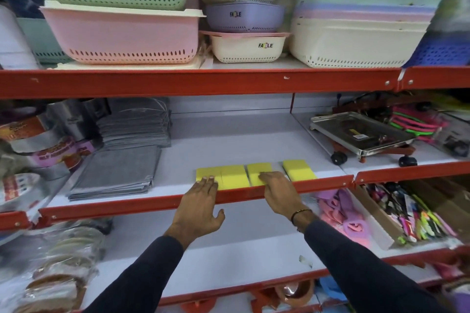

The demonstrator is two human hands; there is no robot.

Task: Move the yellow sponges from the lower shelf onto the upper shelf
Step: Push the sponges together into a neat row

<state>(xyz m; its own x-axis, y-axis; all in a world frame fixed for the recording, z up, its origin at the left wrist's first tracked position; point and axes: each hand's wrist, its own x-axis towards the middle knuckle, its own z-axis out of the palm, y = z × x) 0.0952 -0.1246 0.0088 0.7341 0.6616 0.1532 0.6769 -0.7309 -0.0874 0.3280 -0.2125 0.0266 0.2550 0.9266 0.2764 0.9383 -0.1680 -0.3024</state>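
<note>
Several yellow sponges (234, 176) lie in a row at the front edge of the middle shelf (229, 145). My left hand (201, 201) reaches over the red shelf rail, its flat fingertips resting on the leftmost sponge (207, 171). My right hand (278, 193) lies with its fingers on top of the third sponge (258, 169). A further sponge (298, 169) sits apart at the right end of the row. Neither hand closes around a sponge. The white shelf below (254, 244), under my forearms, shows no sponges.
Stacks of grey cloths (119, 173) lie left of the sponges, and a steel tray on wheels (361, 132) stands to the right. Plastic baskets (122, 35) fill the top shelf. Pink items (340, 211) and a box of pens (417, 218) sit on the lower shelf's right.
</note>
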